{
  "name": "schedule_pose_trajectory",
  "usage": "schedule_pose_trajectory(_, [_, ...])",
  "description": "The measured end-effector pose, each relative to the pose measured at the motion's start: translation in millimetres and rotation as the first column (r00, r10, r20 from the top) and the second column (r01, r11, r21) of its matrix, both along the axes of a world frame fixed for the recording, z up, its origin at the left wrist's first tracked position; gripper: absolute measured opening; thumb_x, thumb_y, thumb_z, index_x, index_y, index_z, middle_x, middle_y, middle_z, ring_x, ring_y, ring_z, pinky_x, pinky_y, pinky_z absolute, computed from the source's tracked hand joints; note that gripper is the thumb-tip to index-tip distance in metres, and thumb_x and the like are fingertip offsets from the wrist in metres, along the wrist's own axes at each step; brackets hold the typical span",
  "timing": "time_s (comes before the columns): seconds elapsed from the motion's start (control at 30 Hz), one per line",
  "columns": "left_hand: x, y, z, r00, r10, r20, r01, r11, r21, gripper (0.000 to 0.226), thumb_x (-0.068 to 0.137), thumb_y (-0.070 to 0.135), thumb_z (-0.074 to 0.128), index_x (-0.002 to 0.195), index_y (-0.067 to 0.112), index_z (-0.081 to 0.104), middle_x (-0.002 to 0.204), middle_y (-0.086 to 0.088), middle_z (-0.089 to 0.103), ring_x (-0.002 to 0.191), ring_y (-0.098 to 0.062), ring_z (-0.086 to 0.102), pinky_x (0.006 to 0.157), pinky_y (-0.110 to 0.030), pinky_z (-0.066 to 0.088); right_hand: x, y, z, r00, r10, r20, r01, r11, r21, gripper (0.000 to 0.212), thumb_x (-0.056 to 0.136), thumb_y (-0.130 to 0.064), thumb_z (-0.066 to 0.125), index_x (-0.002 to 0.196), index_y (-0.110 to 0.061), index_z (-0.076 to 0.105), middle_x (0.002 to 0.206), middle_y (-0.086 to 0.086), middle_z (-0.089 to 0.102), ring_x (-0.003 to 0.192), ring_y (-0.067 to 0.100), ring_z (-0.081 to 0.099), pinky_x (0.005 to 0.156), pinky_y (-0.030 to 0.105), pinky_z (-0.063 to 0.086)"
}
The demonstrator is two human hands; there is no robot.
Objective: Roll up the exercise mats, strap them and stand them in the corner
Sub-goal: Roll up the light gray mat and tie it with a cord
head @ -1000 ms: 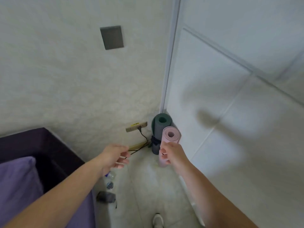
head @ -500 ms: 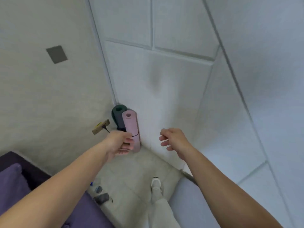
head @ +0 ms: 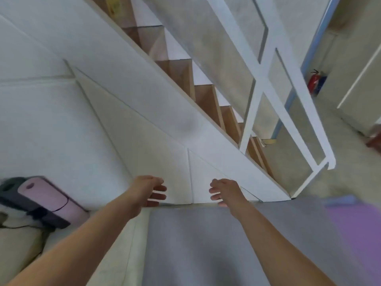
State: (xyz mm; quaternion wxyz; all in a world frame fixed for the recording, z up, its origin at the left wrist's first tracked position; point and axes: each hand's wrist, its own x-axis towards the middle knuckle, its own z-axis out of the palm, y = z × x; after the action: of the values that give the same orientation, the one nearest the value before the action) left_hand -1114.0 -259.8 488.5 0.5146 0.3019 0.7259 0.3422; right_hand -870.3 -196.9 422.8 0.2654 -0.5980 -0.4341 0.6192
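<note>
A rolled pink mat (head: pixel 51 200) with a thin dark strap stands in the corner at the far left, against a rolled dark green mat (head: pixel 12 188) with a black strap. My left hand (head: pixel 149 190) and my right hand (head: pixel 223 191) hang in the air in front of the white stair panel, fingers loosely spread and holding nothing. Both hands are well to the right of the rolled mats. A flat grey mat (head: pixel 198 244) lies on the floor under my forearms, and a purple mat (head: pixel 354 230) lies at the right edge.
A wooden staircase (head: pixel 206 96) with a white panelled side and a white railing (head: pixel 266 83) rises ahead. A black cable (head: pixel 24 227) runs on the floor by the rolled mats. A red fire extinguisher (head: pixel 314 80) stands far right.
My view has swung right, from the corner to the staircase. My left hand has let go of the pink mat, which stays standing in the corner. Both hands are now empty.
</note>
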Motion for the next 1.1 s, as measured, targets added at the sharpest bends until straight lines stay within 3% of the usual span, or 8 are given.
schedule_pose_trajectory(0.1, [89,32,-15,0.995,-0.098,-0.010,0.098,0.994,-0.054,0.017,0.099,0.016,0.059,0.107,0.003,0.065,0.105,-0.017,0.072,0.084,-0.033,0.071,0.073,-0.038,0.053,120,-6,-36,0.983,-0.182,0.009,0.182,0.979,-0.091,0.014,0.092,-0.019,0.061,0.081,-0.012,0.063,0.064,0.002,0.062,0.050,0.015,0.050,0.046,0.019,0.033])
schedule_pose_trajectory(0.27, [270,87,-47,0.959,-0.282,0.027,0.283,0.949,-0.143,0.022,0.096,0.016,0.063,0.111,-0.001,0.065,0.106,-0.019,0.072,0.088,-0.034,0.067,0.071,-0.034,0.047,335,-42,-75,0.892,-0.444,0.082,0.451,0.872,-0.190,0.018,0.096,-0.018,0.058,0.081,-0.010,0.063,0.063,0.005,0.062,0.050,0.017,0.049,0.046,0.018,0.031])
schedule_pose_trajectory(0.47, [483,124,-59,0.835,-0.551,-0.005,0.537,0.816,-0.215,0.023,0.099,0.013,0.059,0.114,-0.003,0.062,0.104,-0.020,0.069,0.080,-0.032,0.066,0.070,-0.032,0.045,514,-67,-79,0.744,-0.646,0.170,0.668,0.730,-0.148,0.019,0.097,-0.018,0.056,0.080,-0.013,0.064,0.065,0.001,0.066,0.051,0.016,0.056,0.046,0.018,0.036])
schedule_pose_trajectory(0.67, [630,163,-73,0.593,-0.804,-0.041,0.781,0.587,-0.211,0.021,0.097,0.021,0.062,0.106,0.002,0.067,0.096,-0.013,0.075,0.076,-0.025,0.070,0.069,-0.034,0.048,605,-62,-91,0.678,-0.720,0.148,0.734,0.649,-0.200,0.019,0.098,-0.022,0.055,0.082,-0.015,0.059,0.070,0.001,0.063,0.052,0.015,0.055,0.045,0.019,0.035])
schedule_pose_trajectory(0.8, [704,197,-105,0.466,-0.882,-0.071,0.851,0.469,-0.239,0.017,0.096,0.020,0.062,0.101,0.005,0.068,0.092,-0.008,0.074,0.073,-0.022,0.070,0.065,-0.030,0.046,657,-54,-132,0.665,-0.718,0.206,0.745,0.616,-0.256,0.016,0.096,-0.022,0.057,0.082,-0.015,0.061,0.070,0.001,0.064,0.050,0.014,0.056,0.045,0.019,0.035])
schedule_pose_trajectory(1.0, [812,246,-192,0.379,-0.914,-0.146,0.849,0.406,-0.337,0.010,0.096,0.016,0.060,0.097,0.009,0.068,0.094,-0.009,0.073,0.073,-0.022,0.069,0.067,-0.030,0.044,756,-19,-244,0.686,-0.671,0.281,0.727,0.607,-0.321,0.020,0.096,-0.023,0.058,0.078,-0.015,0.060,0.073,0.002,0.065,0.057,0.017,0.059,0.047,0.023,0.038])
schedule_pose_trajectory(1.1, [868,269,-276,0.275,-0.934,-0.227,0.851,0.346,-0.396,0.009,0.094,0.013,0.060,0.093,0.012,0.069,0.094,-0.007,0.072,0.071,-0.020,0.069,0.068,-0.031,0.046,805,8,-339,0.700,-0.649,0.296,0.713,0.611,-0.345,0.021,0.092,-0.021,0.062,0.072,-0.017,0.060,0.074,0.004,0.067,0.062,0.021,0.063,0.060,0.035,0.054])
